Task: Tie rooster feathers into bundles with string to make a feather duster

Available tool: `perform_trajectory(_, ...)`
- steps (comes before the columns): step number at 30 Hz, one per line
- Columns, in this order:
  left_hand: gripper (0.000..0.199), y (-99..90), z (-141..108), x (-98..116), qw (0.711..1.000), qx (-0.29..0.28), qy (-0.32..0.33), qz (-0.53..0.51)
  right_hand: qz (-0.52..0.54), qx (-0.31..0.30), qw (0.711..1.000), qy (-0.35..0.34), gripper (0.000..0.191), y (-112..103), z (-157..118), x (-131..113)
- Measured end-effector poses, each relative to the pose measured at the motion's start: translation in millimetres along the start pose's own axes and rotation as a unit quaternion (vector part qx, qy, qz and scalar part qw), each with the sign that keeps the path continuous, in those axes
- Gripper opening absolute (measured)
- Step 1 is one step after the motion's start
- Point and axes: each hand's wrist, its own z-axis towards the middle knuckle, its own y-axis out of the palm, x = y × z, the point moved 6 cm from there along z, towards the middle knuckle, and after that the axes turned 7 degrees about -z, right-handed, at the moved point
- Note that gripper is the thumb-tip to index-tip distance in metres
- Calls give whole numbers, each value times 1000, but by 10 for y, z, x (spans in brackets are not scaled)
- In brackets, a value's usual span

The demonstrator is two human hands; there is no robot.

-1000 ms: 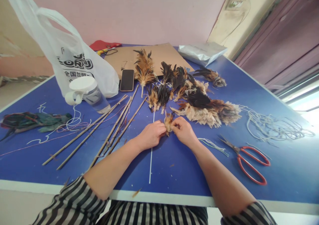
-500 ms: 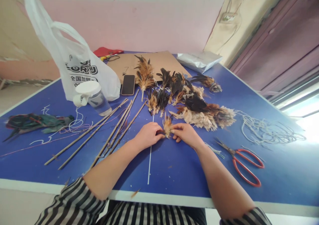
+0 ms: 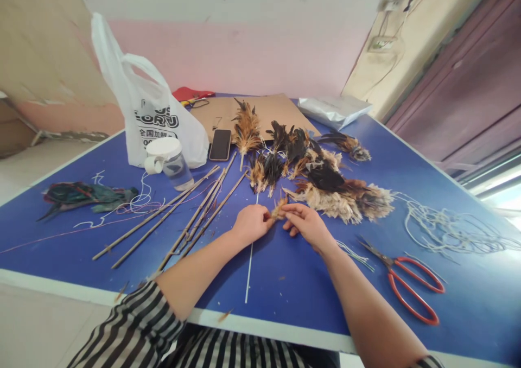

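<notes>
A small tuft of tan feathers (image 3: 279, 209) is pinched between my two hands above the blue table (image 3: 301, 286). My left hand (image 3: 253, 224) grips its left side with curled fingers. On its right side, the thumb and fingers of my right hand (image 3: 303, 224) press together. Just beyond lie small bundles of black and brown feathers (image 3: 271, 170) and a larger pile of cream and brown feathers (image 3: 345, 197). A thin white stick (image 3: 249, 273) lies on the table below my left hand.
Red-handled scissors (image 3: 407, 278) and white strings (image 3: 443, 229) lie at the right. Thin sticks (image 3: 163, 216), a lidded cup (image 3: 175, 164), a plastic bag (image 3: 150, 107) and dark green cloth-like material (image 3: 87, 196) are at the left. Behind are a phone (image 3: 220, 144), cardboard (image 3: 277, 110) and a silver packet (image 3: 334, 110).
The camera view has shifted, so the table items appear farther right. The feather tuft has tilted from upright towards the right, and my hands are closer together around it.
</notes>
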Motion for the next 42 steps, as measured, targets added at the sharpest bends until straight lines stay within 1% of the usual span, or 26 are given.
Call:
perform_trajectory(2,24,-99,43,-106,997,38,-16,-66,7,56,998,-37,25,-87,-6,-66)
perform_trajectory(4,25,-245,98,-249,985,100,-40,-138,7,106,993,-52,27,-176,-11,-90)
perform_trajectory(6,27,-406,147,-414,967,172,-68,-176,-2,135,990,-49,27,-234,-7,-74)
perform_trajectory(8,27,-515,199,-556,959,211,-85,-171,-20,143,989,-41,28,-260,4,-42)
perform_trajectory(11,25,-567,272,-711,957,233,-101,-142,-54,145,987,-37,29,-276,16,-21)
perform_trajectory(13,23,-517,316,-785,957,226,-117,-142,-70,152,985,-43,31,-301,12,-50)
perform_trajectory(15,26,-419,353,-840,954,203,-138,-172,-75,173,980,-57,32,-369,-2,-108)
perform_trajectory(18,38,-310,366,-863,947,181,-145,-223,-73,227,968,-83,34,-586,-44,-211)
perform_trajectory(20,39,-318,341,-829,950,184,-122,-222,-86,273,954,-91,36,-807,-94,-262)
perform_trajectory(21,37,-348,317,-798,953,194,-105,-208,-105,294,946,-90,36,-928,-124,-282)
perform_trajectory(23,31,-439,250,-700,958,225,-64,-165,-176,319,928,-79,35,-1146,-185,-314)
perform_trajectory(24,27,-496,204,-632,956,252,-39,-145,-220,323,918,-68,34,-1230,-212,-326)
perform_trajectory(26,25,-554,123,-449,953,270,28,-131,-303,318,897,-43,30,-1322,-245,-332)
perform_trajectory(28,22,-544,55,-255,954,255,85,-130,-356,303,884,-34,27,-1293,-245,-333)
perform_trajectory(30,19,-489,6,-87,957,226,127,-133,-395,275,876,-44,23,-1158,-206,-333)
perform_trajectory(32,17,-419,-10,23,961,197,148,-130,-431,242,868,-51,20,-990,-150,-314)
perform_trajectory(34,16,-351,31,74,969,165,148,-113,-453,215,864,-47,19,-866,-99,-273)
perform_trajectory(36,16,-289,131,103,980,120,138,-77,-457,199,866,-42,18,-815,-66,-230)
perform_trajectory(38,16,-226,275,147,989,59,135,-29,-457,195,867,-38,18,-826,-49,-194)
perform_trajectory(40,19,-200,441,201,991,27,129,17,-456,197,867,-36,18,-858,-42,-174)
perform_trajectory(42,23,-172,623,237,993,6,103,57,-452,199,869,-39,18,-881,-42,-172)
